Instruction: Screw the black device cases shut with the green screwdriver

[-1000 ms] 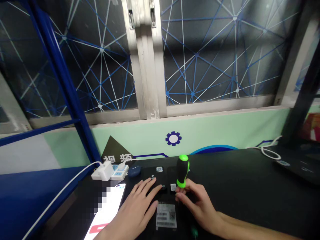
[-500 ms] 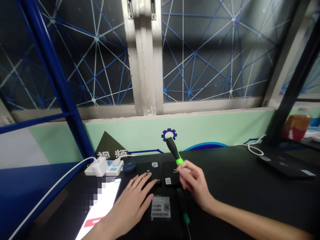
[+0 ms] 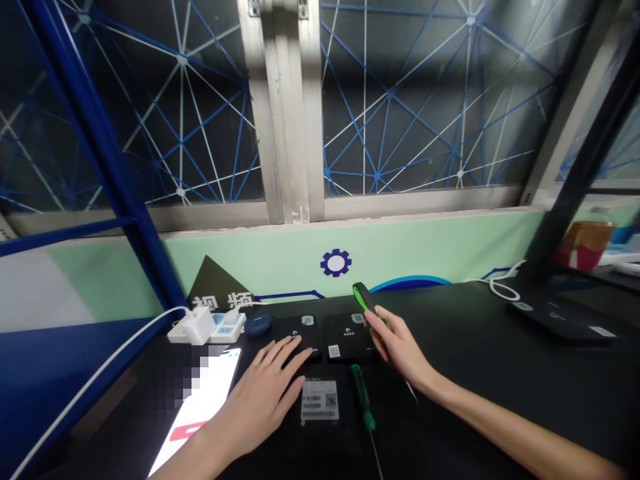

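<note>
My right hand point(image 3: 397, 343) is shut on a screwdriver with a black and lime-green handle point(image 3: 363, 299). Its thin steel shaft point(image 3: 411, 392) emerges below the hand, pointing toward me. My left hand point(image 3: 265, 393) lies flat, its fingertips on a black square device point(image 3: 295, 340). A second black device point(image 3: 347, 340) sits to its right, nearest my right hand. A third black box with a white barcode label point(image 3: 320, 401) lies nearer me. Beside that box rests a green-handled screwdriver point(image 3: 363, 400), its shaft pointing toward me.
A smartphone with a lit, partly pixelated screen point(image 3: 200, 407) lies left of my left hand. Behind it are a white charger point(image 3: 193, 327), a power strip point(image 3: 227, 327) and a dark blue round case point(image 3: 259, 325). A black flat device point(image 3: 555, 319) and white cable lie right.
The held screwdriver has tipped from upright to nearly flat, and my right hand has moved right and lower. The view has tilted down, showing the second screwdriver fully.
</note>
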Demonstrator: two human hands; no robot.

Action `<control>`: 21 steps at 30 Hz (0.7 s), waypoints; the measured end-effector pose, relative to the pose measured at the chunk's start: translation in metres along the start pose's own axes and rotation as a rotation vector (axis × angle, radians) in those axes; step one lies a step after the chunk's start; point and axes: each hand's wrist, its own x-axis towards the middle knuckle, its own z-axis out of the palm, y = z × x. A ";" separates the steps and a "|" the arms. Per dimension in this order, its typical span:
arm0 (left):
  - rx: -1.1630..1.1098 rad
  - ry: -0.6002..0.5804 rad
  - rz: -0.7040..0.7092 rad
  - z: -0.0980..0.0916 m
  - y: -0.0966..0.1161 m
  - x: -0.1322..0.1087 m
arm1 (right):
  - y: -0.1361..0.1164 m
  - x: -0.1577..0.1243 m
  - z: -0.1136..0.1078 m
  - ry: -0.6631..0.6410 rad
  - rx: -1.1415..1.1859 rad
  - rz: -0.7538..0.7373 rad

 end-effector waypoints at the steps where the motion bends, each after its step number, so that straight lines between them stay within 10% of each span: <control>1: 0.002 -0.002 0.000 0.000 0.000 0.000 | -0.004 0.002 -0.003 -0.023 -0.085 -0.016; 12: 0.034 -0.014 0.003 0.001 -0.001 0.001 | -0.019 0.014 -0.031 0.041 -1.233 -0.088; 21: 0.019 -0.035 -0.003 0.000 -0.001 0.000 | -0.006 0.023 -0.047 -0.077 -1.356 0.092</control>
